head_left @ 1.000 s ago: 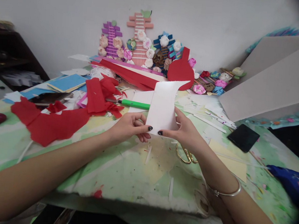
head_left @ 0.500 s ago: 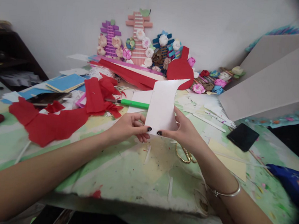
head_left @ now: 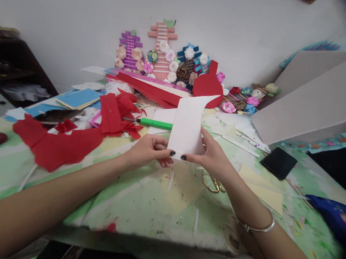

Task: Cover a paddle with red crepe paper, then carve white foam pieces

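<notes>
A white piece of paper [head_left: 188,124] stands upright over the middle of the green table [head_left: 132,197], its top right corner flaring to a point. My left hand [head_left: 148,149] pinches its lower left edge, thumb in front. At the lower right edge my right hand [head_left: 214,156] grips it the same way. Both thumbs nearly meet at the paper's bottom edge. A silver bangle [head_left: 256,226] sits on my right wrist.
Gold-handled scissors [head_left: 213,183] lie under my right wrist. A green-handled cutter [head_left: 155,123], red paper scraps [head_left: 59,145], a black phone [head_left: 279,163], grey card sheets [head_left: 308,99] and paper-flower crafts [head_left: 166,60] by the wall surround the hands. A blue object [head_left: 332,217] lies right.
Both hands and the white paper have stayed as they were. The view has tipped slightly, so everything sits a little lower in the frame.
</notes>
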The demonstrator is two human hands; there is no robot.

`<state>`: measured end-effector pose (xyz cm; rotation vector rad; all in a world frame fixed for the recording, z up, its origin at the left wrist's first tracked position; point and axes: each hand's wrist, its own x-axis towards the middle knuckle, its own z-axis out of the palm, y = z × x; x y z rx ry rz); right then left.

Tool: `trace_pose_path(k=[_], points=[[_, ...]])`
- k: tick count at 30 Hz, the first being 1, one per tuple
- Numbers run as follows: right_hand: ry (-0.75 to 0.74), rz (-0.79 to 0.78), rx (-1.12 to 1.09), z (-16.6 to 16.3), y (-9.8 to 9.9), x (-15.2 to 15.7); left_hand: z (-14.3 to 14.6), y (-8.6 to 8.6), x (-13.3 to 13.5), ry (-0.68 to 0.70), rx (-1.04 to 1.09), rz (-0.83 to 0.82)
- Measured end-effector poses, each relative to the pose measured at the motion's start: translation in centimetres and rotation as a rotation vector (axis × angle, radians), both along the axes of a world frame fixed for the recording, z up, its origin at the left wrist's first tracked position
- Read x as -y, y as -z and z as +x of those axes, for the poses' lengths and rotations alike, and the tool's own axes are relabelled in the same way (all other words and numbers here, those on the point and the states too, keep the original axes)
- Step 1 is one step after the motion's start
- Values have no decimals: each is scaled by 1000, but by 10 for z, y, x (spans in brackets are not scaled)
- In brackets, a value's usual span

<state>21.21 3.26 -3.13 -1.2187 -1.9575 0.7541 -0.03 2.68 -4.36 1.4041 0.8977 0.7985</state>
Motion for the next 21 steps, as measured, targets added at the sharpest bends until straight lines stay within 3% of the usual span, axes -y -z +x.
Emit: trace_pose_path(k=[21], points=[[-52,-19,30,2,-2,0,0,2,-1,9,18,-34]])
